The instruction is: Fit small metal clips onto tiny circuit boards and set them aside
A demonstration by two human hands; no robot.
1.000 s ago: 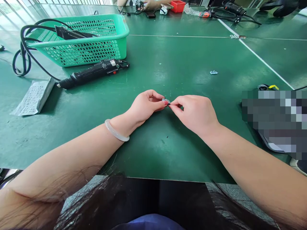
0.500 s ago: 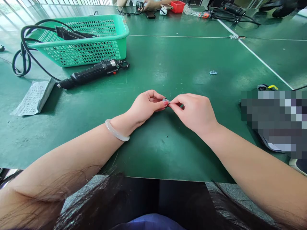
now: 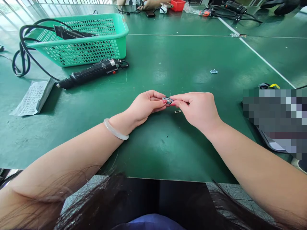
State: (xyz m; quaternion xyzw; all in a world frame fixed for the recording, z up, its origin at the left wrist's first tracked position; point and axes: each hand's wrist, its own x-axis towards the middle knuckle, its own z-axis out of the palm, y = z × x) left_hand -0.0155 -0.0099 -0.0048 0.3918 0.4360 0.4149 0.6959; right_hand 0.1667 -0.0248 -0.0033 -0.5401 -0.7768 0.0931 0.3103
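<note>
Between my two hands is a small circuit board (image 3: 168,100) with a bluish, speckled surface, held just above the green table (image 3: 153,143). My left hand (image 3: 146,107) pinches its left end between thumb and fingers. At the other end, the thumb and index finger of my right hand (image 3: 198,107) close on the board. A tiny rectangular piece with a pale rim (image 3: 177,111) lies on the table below my right fingertips. The fingers cover parts of the board.
A black electric screwdriver (image 3: 92,73) lies before a green basket (image 3: 81,52) holding another black corded tool. A paper-wrapped block (image 3: 35,97) is at left. A small bluish piece (image 3: 214,72) lies right of centre. A person's arm (image 3: 155,3) shows across the table.
The tiny rectangular piece now lies on the table below my right hand. My right fingers have shifted onto the board's right end, and more of the board shows.
</note>
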